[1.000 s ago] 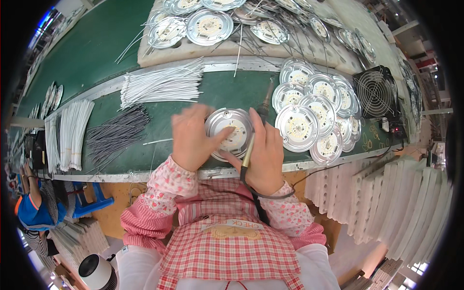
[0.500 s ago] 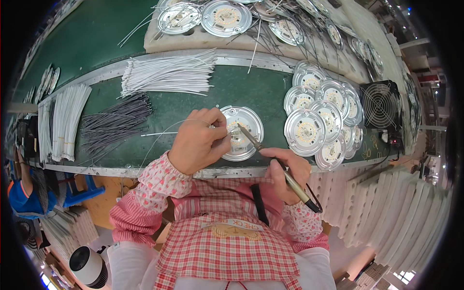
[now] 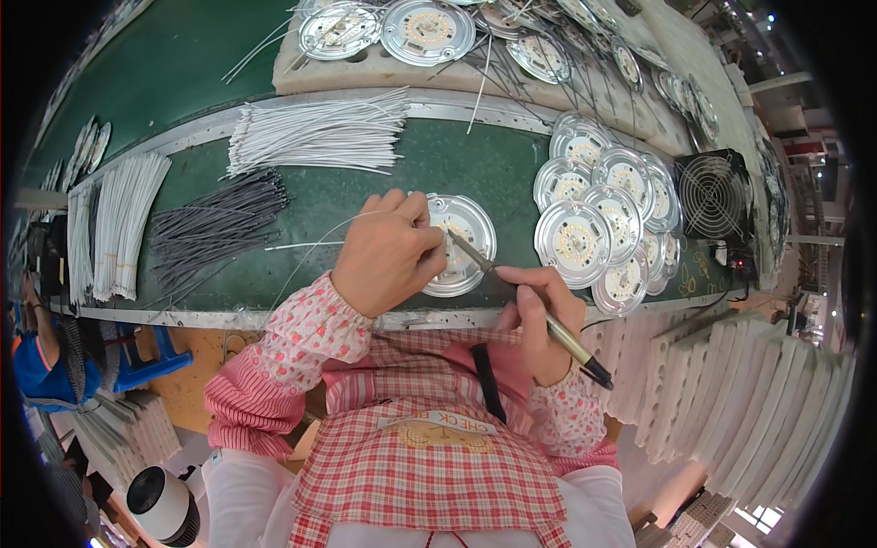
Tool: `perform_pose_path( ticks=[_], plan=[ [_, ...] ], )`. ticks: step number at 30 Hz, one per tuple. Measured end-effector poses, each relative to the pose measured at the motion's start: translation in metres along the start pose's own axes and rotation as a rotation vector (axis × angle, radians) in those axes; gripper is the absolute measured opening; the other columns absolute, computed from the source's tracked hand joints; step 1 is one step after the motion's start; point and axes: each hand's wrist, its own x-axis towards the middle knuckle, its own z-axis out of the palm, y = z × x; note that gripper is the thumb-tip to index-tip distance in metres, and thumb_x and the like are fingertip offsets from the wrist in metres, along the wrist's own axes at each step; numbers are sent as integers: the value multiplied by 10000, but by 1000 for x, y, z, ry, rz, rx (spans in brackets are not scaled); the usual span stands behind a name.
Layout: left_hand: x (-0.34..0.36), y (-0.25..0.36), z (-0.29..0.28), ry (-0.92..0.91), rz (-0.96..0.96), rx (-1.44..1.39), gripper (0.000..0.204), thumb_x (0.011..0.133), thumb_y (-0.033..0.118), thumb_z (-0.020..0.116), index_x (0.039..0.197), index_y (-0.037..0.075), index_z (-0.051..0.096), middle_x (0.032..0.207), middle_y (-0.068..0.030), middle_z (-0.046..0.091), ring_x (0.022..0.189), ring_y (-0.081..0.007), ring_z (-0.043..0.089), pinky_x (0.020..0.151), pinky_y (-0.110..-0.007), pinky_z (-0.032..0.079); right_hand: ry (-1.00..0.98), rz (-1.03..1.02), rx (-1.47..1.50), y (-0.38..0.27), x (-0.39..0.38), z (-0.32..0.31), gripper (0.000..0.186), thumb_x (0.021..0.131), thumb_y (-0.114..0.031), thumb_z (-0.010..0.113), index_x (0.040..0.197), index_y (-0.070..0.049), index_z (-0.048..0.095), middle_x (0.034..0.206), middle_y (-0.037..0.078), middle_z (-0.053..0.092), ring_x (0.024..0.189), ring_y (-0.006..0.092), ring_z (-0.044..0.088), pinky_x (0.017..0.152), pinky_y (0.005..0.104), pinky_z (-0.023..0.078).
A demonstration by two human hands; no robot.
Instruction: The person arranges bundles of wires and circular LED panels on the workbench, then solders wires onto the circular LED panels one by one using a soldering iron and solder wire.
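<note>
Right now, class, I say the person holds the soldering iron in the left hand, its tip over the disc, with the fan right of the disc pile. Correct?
Not quite: the head view shows the soldering iron in the right hand. Its tip is over the disc, with the fan right of the disc pile.

Blue stool point(image 3: 171, 355) at left, upright pale panels point(image 3: 744, 402) at right.

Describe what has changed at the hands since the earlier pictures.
The right hand has let go of the disc and drawn back rightward, turning the soldering iron tip-first toward it. The left hand has lifted its thumb off the disc's middle and bunched at its left edge. White wires and grey wires stayed put.
</note>
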Motion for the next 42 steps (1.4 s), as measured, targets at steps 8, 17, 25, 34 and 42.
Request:
perform_pose_path(
  ticks=[8, 17, 25, 34, 42],
  plan=[
    [-24, -10, -3, 10, 104, 29, 458, 744, 27, 680, 1187, 143, 684, 969, -24, 580, 838, -207, 560, 725, -347, 436, 131, 142, 214, 18, -10, 7, 293, 981, -142, 443, 1068, 62, 633, 774, 94, 626, 553, 122, 586, 523, 255, 461],
    [-26, -8, -9, -14, 223, 261, 472, 736, 97, 668, 1208, 109, 682, 996, -32, 578, 843, -213, 554, 761, -357, 450, 133, 88, 153, 14, -9, 5, 329, 977, -208, 579, 1213, 20, 604, 830, 108, 669, 748, 179, 649, 675, 310, 525],
    [2, -9, -21, 20, 159, 142, 461, 722, 93, 721, 1180, 109, 677, 1069, -64, 612, 977, -273, 595, 822, -388, 461, 31, -471, -621, 26, 35, 32, 1073, 597, -327, 919, 1469, -31, 367, 1312, 181, 537, 1210, 355, 507, 1080, 485, 311],
    [147, -29, 8, -225, -383, -866, 408, 817, 169, 812, 1140, -27, 658, 1001, -80, 702, 896, -113, 648, 788, -277, 525, 426, -438, -346, 27, 33, -18, 972, 678, -172, 910, 1452, 25, 354, 1297, 206, 548, 1170, 352, 557, 1027, 415, 420],
    [328, -58, 40, 524, -153, 194, 595, 827, 479, 733, 1115, -39, 686, 923, -174, 710, 853, -249, 683, 781, -360, 524, 430, -328, -507, 39, 20, -44, 390, 914, 22, 613, 1300, -17, 575, 1206, 179, 636, 1147, 299, 601, 1009, 351, 438]
  ],
)
